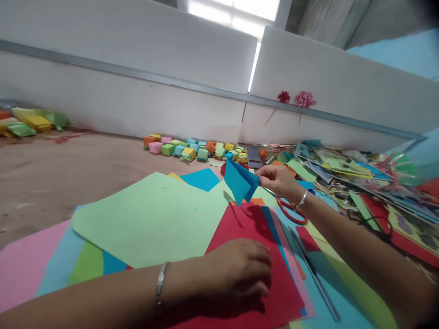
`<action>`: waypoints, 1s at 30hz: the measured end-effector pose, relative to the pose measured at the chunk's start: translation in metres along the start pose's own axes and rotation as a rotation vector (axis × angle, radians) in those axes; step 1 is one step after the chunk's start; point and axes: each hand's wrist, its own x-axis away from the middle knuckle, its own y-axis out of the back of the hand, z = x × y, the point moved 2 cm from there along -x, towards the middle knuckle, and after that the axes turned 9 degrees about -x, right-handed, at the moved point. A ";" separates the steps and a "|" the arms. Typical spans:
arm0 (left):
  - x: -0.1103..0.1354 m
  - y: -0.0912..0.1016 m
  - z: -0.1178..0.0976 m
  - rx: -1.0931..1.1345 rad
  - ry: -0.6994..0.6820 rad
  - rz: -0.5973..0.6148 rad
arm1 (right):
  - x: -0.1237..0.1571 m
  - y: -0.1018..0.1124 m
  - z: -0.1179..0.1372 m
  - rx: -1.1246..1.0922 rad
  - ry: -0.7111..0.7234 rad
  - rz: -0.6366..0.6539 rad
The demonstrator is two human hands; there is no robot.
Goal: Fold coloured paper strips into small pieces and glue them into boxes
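Pinching sharp-cornered, folded blue paper (236, 181) in the right hand (278, 181), above the far end of a smooth red sheet (251, 230) — resting the left hand (238, 268) there, loosely curled, palm hidden.

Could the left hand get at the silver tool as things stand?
Probably yes: the left hand appears unoccupied over red paper, and the silver tool lies uncovered to its right, nothing raised between them.

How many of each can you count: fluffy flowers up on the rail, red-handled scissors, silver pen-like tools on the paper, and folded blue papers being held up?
Fluffy flowers (red flower, pink flower): 2
Red-handled scissors: 1
Silver pen-like tool: 1
Folded blue paper in the right hand: 1
Total: 5
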 end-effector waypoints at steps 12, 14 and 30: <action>-0.002 0.026 0.023 -0.418 0.473 -0.651 | 0.142 -0.005 -0.023 -0.753 -0.559 -0.125; -0.001 0.029 0.027 -0.455 0.473 -0.711 | 0.163 -0.006 -0.025 -0.837 -0.708 -0.130; 0.000 0.006 0.033 -0.849 0.014 -0.064 | 0.185 -0.005 -0.012 -0.659 -0.870 -0.056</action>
